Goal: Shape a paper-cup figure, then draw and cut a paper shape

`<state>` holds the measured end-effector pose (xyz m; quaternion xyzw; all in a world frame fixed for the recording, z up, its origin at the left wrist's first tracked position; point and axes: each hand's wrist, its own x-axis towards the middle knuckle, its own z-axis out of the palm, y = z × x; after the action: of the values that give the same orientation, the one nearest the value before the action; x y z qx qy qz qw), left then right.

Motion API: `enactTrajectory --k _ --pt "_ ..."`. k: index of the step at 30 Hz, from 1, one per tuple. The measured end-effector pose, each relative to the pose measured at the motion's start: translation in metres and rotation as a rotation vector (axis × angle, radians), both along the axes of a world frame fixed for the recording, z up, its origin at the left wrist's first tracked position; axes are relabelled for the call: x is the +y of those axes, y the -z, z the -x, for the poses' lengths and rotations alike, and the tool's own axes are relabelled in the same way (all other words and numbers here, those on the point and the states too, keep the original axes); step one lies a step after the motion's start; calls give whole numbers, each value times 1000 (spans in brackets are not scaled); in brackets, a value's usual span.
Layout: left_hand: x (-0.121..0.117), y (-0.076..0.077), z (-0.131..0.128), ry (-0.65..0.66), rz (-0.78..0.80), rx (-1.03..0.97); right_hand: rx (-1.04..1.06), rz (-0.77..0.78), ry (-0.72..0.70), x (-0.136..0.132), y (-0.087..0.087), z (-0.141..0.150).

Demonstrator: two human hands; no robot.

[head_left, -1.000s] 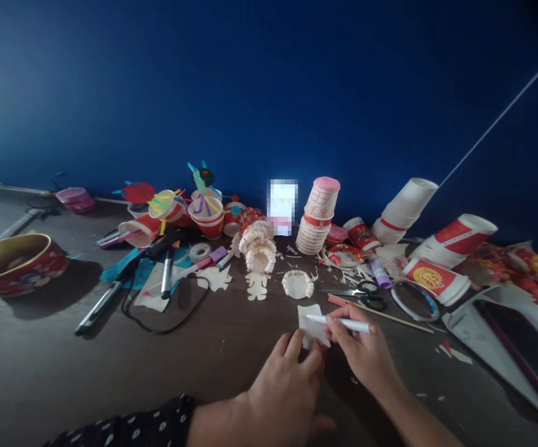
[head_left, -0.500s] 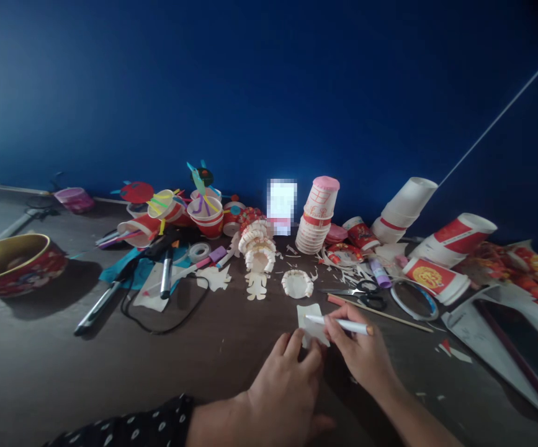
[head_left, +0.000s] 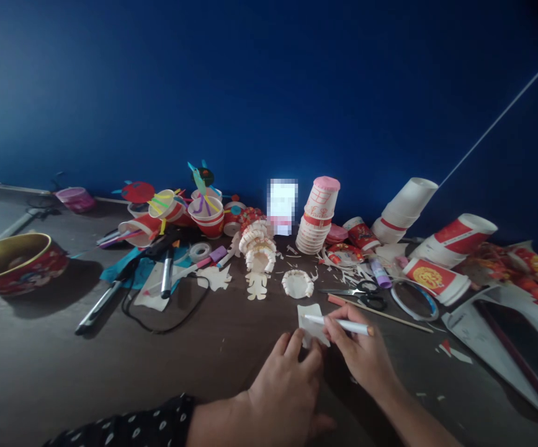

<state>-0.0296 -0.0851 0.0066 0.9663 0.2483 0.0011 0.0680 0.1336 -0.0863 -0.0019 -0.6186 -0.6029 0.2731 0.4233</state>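
Note:
A small white piece of paper [head_left: 309, 312] lies on the dark table in front of me. My left hand [head_left: 291, 366] holds it down at its near edge, fingers bent and pressed onto it. Between the fingers of my right hand [head_left: 357, 344] is a white marker [head_left: 353, 326] with an orange-brown end. Its tip points left and meets the upper part of the paper; any mark there is too small to make out. Just beyond the paper sits a round white paper piece with a folded rim [head_left: 297, 284]. To its left stands a ruffled paper-cup figure [head_left: 257, 254].
Scissors [head_left: 360, 290] and a thin wooden stick [head_left: 399, 315] lie beyond my right hand. Stacked paper cups [head_left: 314, 233] stand at the back. A phone [head_left: 522, 351] rests at far right. On the left are a glue gun [head_left: 161, 245], its cord, and a red bowl [head_left: 22, 273].
The marker's tip has shifted very slightly left on the paper, with my right hand moving along. My left hand stays in place.

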Motion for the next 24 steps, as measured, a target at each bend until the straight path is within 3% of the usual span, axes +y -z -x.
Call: enactTrajectory --k 11,24 --pt "-1 2 0 -15 -1 0 -109 4 2 1 0 -1" --pt "-1 2 -1 -53 36 -29 -69 39 -8 0 -6 1"
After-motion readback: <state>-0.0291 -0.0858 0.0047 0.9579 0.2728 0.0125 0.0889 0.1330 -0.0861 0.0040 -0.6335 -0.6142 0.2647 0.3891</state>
